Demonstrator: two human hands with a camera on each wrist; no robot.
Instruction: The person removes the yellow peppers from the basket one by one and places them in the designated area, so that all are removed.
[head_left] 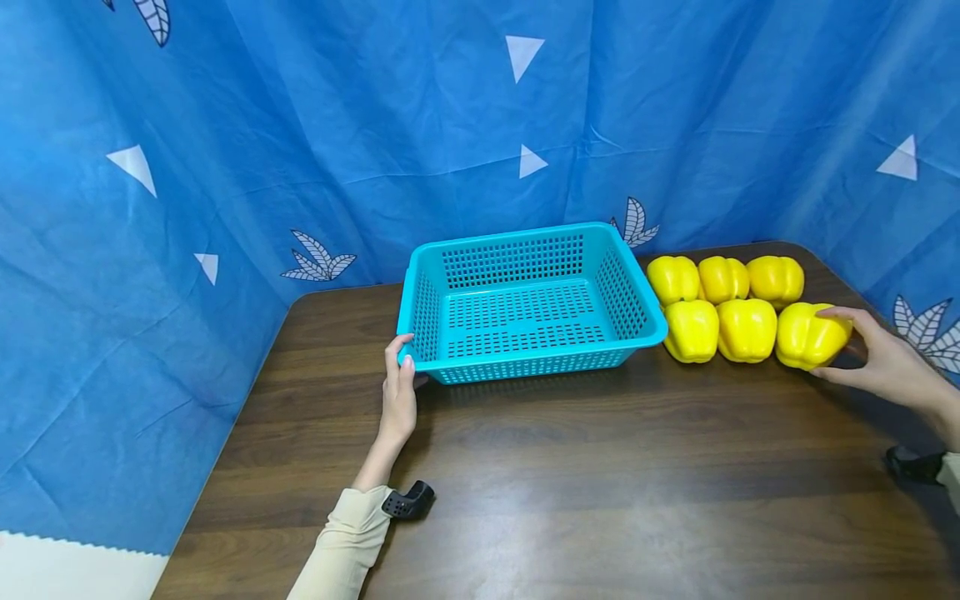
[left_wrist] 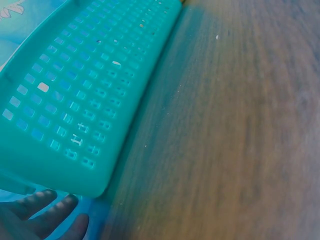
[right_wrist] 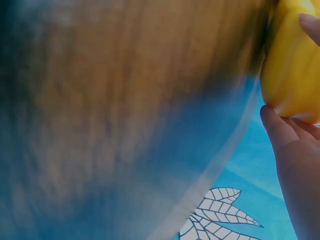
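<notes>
A turquoise plastic basket (head_left: 525,364) with holed walls stands on the brown table. At its near left corner is my left hand (head_left: 398,400), a bent finger over the rim and the thumb against the outside. The left wrist view has this hand's fingers (left_wrist: 55,215) beside the basket's corner (left_wrist: 75,182). On the right, my right hand (head_left: 892,364) grips a yellow bell pepper (head_left: 810,337) from its right side, thumb and fingers on opposite sides. That pepper (right_wrist: 292,70) sits slightly tilted at the right end of the front row.
Two more yellow peppers (head_left: 747,331) complete the front row, with three behind them (head_left: 723,279), all close to the basket's right side. A blue patterned curtain (head_left: 450,125) hangs behind the wooden table (head_left: 562,483) and along its left and right sides.
</notes>
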